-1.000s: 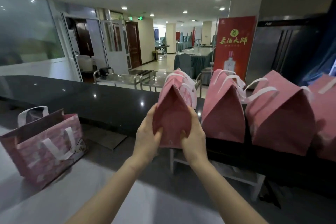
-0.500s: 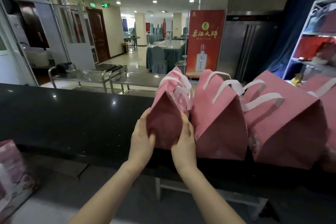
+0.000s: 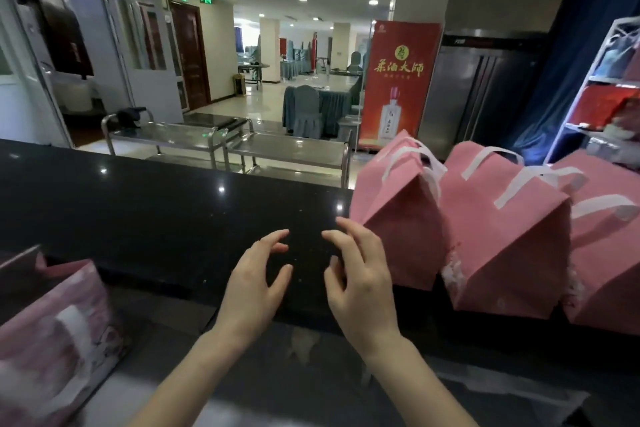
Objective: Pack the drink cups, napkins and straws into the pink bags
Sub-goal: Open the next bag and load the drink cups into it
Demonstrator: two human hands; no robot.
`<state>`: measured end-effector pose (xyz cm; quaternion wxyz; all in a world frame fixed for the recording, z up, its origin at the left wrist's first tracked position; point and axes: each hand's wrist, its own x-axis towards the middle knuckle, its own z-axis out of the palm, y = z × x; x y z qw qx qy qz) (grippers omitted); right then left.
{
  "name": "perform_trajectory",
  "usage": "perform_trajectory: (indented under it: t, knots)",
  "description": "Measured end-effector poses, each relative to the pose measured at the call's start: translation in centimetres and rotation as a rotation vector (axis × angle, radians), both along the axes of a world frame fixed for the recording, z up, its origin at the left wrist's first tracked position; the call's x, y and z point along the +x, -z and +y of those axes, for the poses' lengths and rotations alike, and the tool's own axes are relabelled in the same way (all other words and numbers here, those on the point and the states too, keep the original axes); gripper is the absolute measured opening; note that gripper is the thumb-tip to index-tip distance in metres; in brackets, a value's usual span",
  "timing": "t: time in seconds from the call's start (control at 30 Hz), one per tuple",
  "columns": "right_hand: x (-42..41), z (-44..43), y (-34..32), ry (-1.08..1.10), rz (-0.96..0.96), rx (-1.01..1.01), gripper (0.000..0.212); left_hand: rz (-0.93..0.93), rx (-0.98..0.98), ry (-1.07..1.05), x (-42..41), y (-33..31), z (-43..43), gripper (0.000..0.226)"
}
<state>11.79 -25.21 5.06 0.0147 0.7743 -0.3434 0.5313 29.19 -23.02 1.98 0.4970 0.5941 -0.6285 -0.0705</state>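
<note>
Three closed pink bags with white handles stand in a row on the black counter (image 3: 156,204) at the right: the nearest bag (image 3: 401,218), a second bag (image 3: 509,246) and a third bag (image 3: 609,253) at the frame edge. My left hand (image 3: 256,281) and my right hand (image 3: 360,277) hover over the counter's front edge, fingers spread, holding nothing. The right hand is just left of the nearest bag, apart from it. Another patterned pink bag (image 3: 59,329) sits open at the lower left on a lower white surface. No cups, napkins or straws are visible.
Steel trolleys (image 3: 228,142) stand behind the counter. A red banner (image 3: 398,83) and a dark metal cabinet (image 3: 485,94) are at the back right, with a white shelf rack (image 3: 616,87) at the far right. A dining hall lies beyond.
Both hands let go of the nearest pink bag, which now stands beside the others, and drew back left with fingers spread. The view swung left, bringing the patterned bag back in.
</note>
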Motion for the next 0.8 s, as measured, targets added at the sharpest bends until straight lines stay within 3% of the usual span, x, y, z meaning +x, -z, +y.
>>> perform_trajectory:
  t: [0.17, 0.27, 0.37, 0.47, 0.57, 0.67, 0.8]
  knots:
    - [11.8, 2.2, 0.6, -0.314, 0.315, 0.214, 0.028, -0.132, 0.047, -0.314, 12.6, -0.2, 8.6, 0.054]
    - [19.0, 3.9, 1.9, -0.449, 0.499, 0.246, 0.032, -0.227, 0.049, -0.531, 19.6, 0.2, 13.9, 0.042]
    - [25.6, 5.4, 2.7, -0.519, 0.625, 0.238, 0.041, -0.29, 0.18, -0.705, 24.8, 0.7, 17.6, 0.038]
    - [31.0, 6.2, 3.0, -0.51, 0.76, 0.142, 0.057, -0.364, 0.407, -0.73, 27.4, 1.6, 19.6, 0.052]
    - [35.0, 6.2, 3.2, -0.465, 0.898, 0.047, 0.068, -0.439, 0.475, -0.714, 28.0, 3.2, 20.9, 0.038]
    - [36.9, 5.6, 3.4, -0.41, 1.024, -0.047, 0.063, -0.487, 0.429, -0.682, 27.8, 3.8, 22.1, 0.012]
    - [36.5, 4.5, 3.4, -0.367, 1.115, -0.129, 0.04, -0.534, 0.391, -0.627, 27.6, 4.0, 24.0, 0.012]
